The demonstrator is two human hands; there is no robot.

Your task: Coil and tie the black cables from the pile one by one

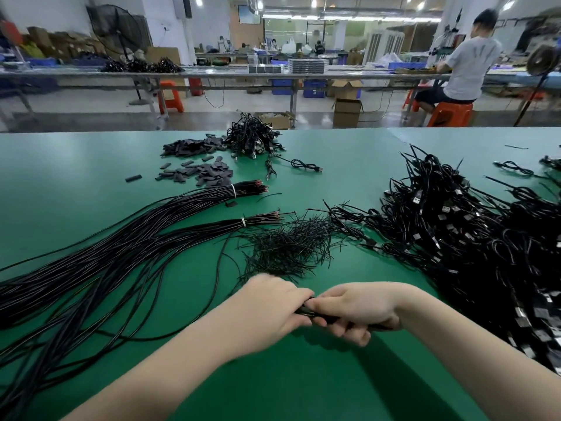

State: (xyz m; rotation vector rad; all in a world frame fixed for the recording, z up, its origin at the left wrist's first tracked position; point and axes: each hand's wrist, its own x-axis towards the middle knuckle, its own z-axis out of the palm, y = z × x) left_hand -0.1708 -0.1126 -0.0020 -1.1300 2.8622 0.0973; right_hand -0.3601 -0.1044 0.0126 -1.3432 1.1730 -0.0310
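Observation:
My left hand (270, 302) and my right hand (353, 311) meet just above the green table (303, 375), both gripping one coiled black cable (312, 315) held flat between them. Most of that cable is hidden inside my fingers. Long loose black cables (100, 262) spread across the left of the table, two bundles bound with white ties. A heap of thin black twist ties (285, 244) lies just beyond my hands. A big pile of coiled, tied cables with USB plugs (473, 238) fills the right side.
Small dark sleeve pieces (197, 159) and another heap of coiled cables (252, 138) lie at the far middle of the table. Single coiled cables (303, 165) lie apart. Beyond the table edge a person (467, 65) sits on an orange stool at another bench.

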